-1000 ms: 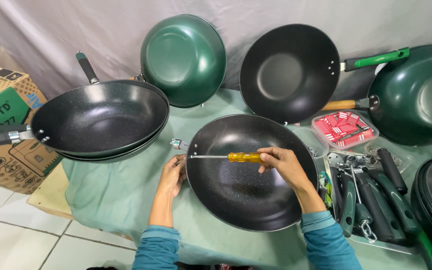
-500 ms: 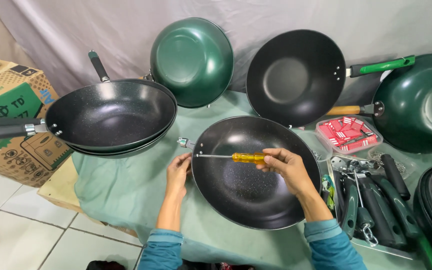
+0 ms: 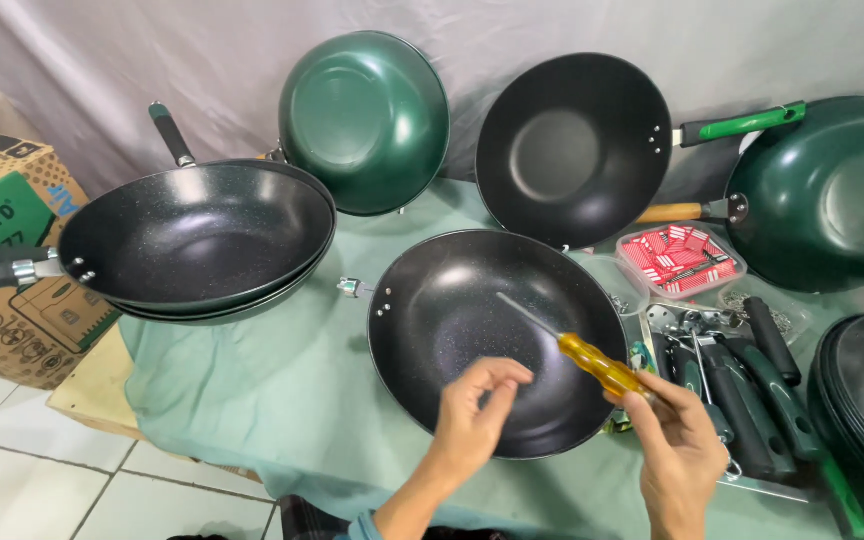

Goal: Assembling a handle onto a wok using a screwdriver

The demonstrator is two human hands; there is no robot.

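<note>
at the near edge of the worktop [image 3: 282, 400], a person's right hand [image 3: 677, 455] has its fingers clenched round the yellow handle of a screwdriver [image 3: 592, 362], its shaft angled over the black wok [image 3: 497, 340] lying mid-worktop. the left hand [image 3: 477, 410] hovers above the wok's near rim, fingers loosely curled and grasping nothing visible. the wok shows only a bare metal bracket [image 3: 352, 288] on its left side, no handle fitted, so the work appears unfinished. loose handles [image 3: 742, 385] lie by the right edge; a red parts tray [image 3: 680, 262] sits behind them. finished woks [image 3: 197, 240] stand along the far side.
</note>
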